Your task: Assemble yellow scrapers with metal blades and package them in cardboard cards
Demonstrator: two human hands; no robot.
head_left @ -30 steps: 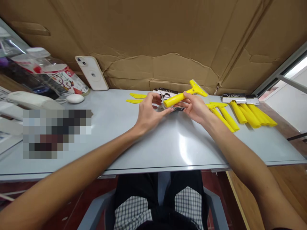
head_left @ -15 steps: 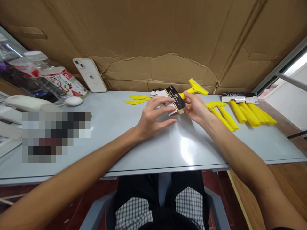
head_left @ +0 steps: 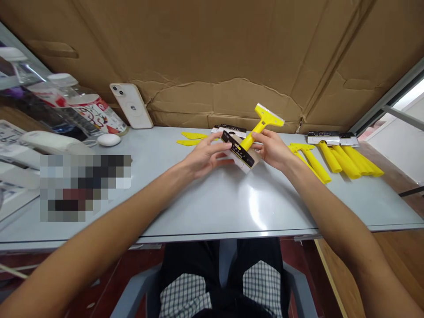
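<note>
Right fingers (head_left: 257, 136) pinch yellow scraper (head_left: 260, 126); left fingers (head_left: 225, 145) pinch card (head_left: 244, 156) | phone (head_left: 130, 98), bottle (head_left: 96, 113), yellow handles (head_left: 345, 160) around | phone: Apple logo (head_left: 133, 107); card lettering illegible

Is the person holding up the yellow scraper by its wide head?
No, the right hand grips the yellow scraper around its handle, and the wide head sticks out clear.

The yellow scraper (head_left: 260, 126) looks like smooth plastic, its printed card (head_left: 240, 151) like paperboard; the tabletop (head_left: 212, 203) is glossy (it throws back light), the cardboard (head_left: 212, 48) matt, creased.
</note>
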